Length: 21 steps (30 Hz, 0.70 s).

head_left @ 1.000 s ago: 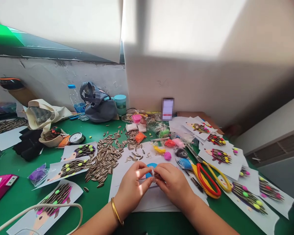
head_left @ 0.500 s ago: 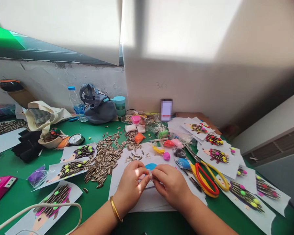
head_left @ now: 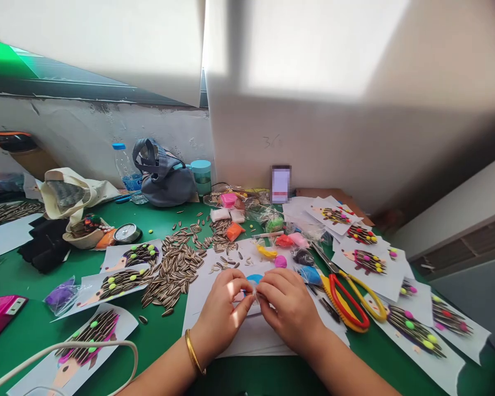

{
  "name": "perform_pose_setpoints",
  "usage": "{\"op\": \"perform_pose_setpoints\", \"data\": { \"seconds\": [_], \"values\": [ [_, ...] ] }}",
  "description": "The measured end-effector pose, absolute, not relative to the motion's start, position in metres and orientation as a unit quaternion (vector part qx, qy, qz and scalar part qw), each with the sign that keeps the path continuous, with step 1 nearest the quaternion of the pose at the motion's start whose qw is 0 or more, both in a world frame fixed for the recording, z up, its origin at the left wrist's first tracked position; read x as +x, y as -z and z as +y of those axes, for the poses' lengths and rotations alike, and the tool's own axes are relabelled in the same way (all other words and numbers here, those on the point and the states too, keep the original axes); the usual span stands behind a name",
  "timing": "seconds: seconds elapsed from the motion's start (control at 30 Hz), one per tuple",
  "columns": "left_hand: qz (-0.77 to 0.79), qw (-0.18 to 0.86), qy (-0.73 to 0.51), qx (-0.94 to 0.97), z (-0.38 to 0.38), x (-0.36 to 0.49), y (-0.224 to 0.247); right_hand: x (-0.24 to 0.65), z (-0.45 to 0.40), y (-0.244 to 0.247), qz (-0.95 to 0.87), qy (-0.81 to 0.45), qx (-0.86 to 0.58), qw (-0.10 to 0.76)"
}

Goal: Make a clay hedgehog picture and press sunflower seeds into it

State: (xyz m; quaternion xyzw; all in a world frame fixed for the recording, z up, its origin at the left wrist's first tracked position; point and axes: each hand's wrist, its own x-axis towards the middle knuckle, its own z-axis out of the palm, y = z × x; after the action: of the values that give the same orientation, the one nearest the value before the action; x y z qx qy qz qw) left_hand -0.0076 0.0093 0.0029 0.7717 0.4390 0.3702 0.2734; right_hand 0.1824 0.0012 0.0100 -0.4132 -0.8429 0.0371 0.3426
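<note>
Above the white paper sheets [head_left: 247, 342], my left hand [head_left: 226, 300] and my right hand [head_left: 287, 304] meet fingertip to fingertip. Both are closed in a pinch on a small whitish, partly see-through bit, mostly covered by the fingers, so its kind does not show. Just beyond the fingertips lies a blue round patch [head_left: 254, 279] on the paper. Farther out on the sheet are a magenta clay ball [head_left: 280, 261], a yellow clay piece [head_left: 266, 252] and a few pale seed kernels [head_left: 218, 267]. A gold bangle is on my left wrist.
A pile of sunflower seeds [head_left: 177, 269] lies left of the paper. Scissors [head_left: 350, 291] with red and yellow handles lie to the right. Hedgehog pictures [head_left: 367, 262] covered in seeds flank both sides. A white cable [head_left: 66, 345] loops at front left. A phone [head_left: 281, 184] leans on the wall.
My two hands stay nearly in place, with only slight finger movement at the pinch. The whole view has shifted very slightly.
</note>
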Motion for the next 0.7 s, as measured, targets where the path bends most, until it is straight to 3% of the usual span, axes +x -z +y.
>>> {"op": "perform_pose_setpoints", "data": {
  "seconds": [0.27,0.57,0.7],
  "values": [
    [0.442,0.217,-0.296,0.819,0.0100,-0.0085,-0.0035,0.1806,-0.0009,-0.0083,-0.856,-0.033,-0.405,0.319],
    [0.438,0.332,-0.375,0.746,0.0103,-0.0064,-0.0025,0.1828,-0.0008,-0.0095,-0.842,-0.050,-0.413,0.343],
    [0.444,0.324,-0.362,0.753,0.0127,-0.0079,-0.0016,0.1819,-0.0006,-0.0075,-0.843,-0.052,-0.405,0.349]
  ]
}}
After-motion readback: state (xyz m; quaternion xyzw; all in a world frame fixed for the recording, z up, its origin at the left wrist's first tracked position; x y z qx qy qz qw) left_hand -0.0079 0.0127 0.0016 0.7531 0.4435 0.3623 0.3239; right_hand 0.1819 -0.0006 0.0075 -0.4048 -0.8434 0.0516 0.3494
